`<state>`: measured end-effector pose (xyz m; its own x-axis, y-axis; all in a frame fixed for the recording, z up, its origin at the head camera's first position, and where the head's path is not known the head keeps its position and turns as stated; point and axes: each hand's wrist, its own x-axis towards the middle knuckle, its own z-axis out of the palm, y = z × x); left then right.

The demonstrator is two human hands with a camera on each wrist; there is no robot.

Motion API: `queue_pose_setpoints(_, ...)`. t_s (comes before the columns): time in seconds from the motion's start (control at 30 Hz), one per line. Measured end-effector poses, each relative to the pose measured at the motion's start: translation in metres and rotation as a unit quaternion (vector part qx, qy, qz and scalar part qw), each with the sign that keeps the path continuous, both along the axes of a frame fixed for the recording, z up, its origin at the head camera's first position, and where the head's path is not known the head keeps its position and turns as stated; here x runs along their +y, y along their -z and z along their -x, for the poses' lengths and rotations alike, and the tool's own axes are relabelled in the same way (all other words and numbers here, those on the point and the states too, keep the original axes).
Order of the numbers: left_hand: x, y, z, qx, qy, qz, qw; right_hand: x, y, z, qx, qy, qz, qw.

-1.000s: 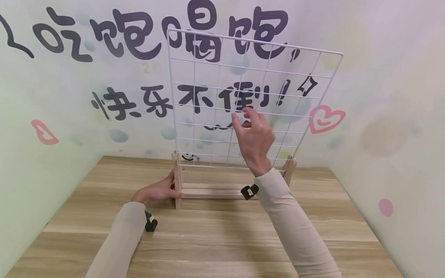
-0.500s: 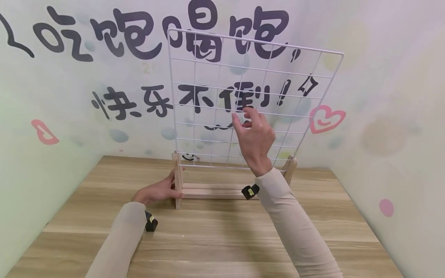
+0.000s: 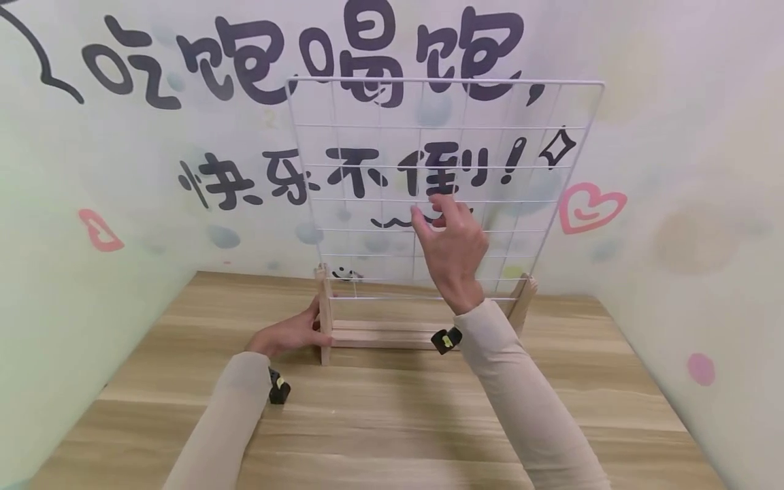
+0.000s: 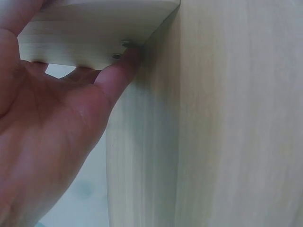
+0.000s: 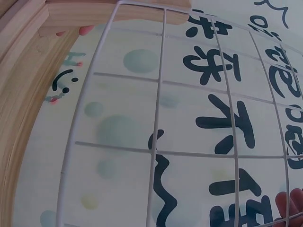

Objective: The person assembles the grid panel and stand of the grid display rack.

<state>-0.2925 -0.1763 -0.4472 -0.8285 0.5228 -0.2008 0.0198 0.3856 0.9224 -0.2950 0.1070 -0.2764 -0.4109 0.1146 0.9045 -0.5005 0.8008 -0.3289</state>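
A white wire grid panel (image 3: pixel 367 200) stands upright between the two side posts of a light wooden stand (image 3: pixel 380 339), its lower edge above the crossbar. My left hand (image 3: pixel 288 335) grips the stand's left post (image 3: pixel 325 327) near the table, thumb in front and fingers behind. In the left wrist view that thumb presses on the wood beside two small metal screw heads (image 4: pixel 126 43). My right hand (image 3: pixel 456 257) is raised at the grid's middle, thumb and fingers pinching a wire. Its fingertips (image 5: pixel 295 204) show behind the wires at the right wrist view's lower corner.
The stand sits toward the back of a wood-grain table (image 3: pixel 380 422). A white wall (image 3: pixel 692 136) with large black lettering and coloured drawings rises close behind, and side walls flank the table. A black wrist camera (image 3: pixel 446 340) sits on each sleeve.
The grid's top edge, earlier sloping down to the right, now lies nearly level. Both hands keep their holds. The whole head view has shifted slightly.
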Motion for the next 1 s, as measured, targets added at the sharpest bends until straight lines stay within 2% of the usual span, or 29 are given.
queue_pose_setpoints(0.23, 0.002, 0.0, 0.004, -0.003, -0.005, -0.018, 0.9998, 0.005, 0.002, 0.0, 0.002, -0.016, 0.014, 0.9998)
queue_pose_setpoints(0.43, 0.002, 0.002, 0.004, -0.004, -0.006, -0.008, 0.9999, 0.006, 0.006, -0.002, -0.015, -0.013, 0.019, 0.9996)
queue_pose_setpoints(1.0, 0.003, 0.002, 0.003, 0.007, 0.005, -0.015, 0.9998, 0.007, 0.015, -0.003, -0.018, 0.003, 0.011, 0.9998)
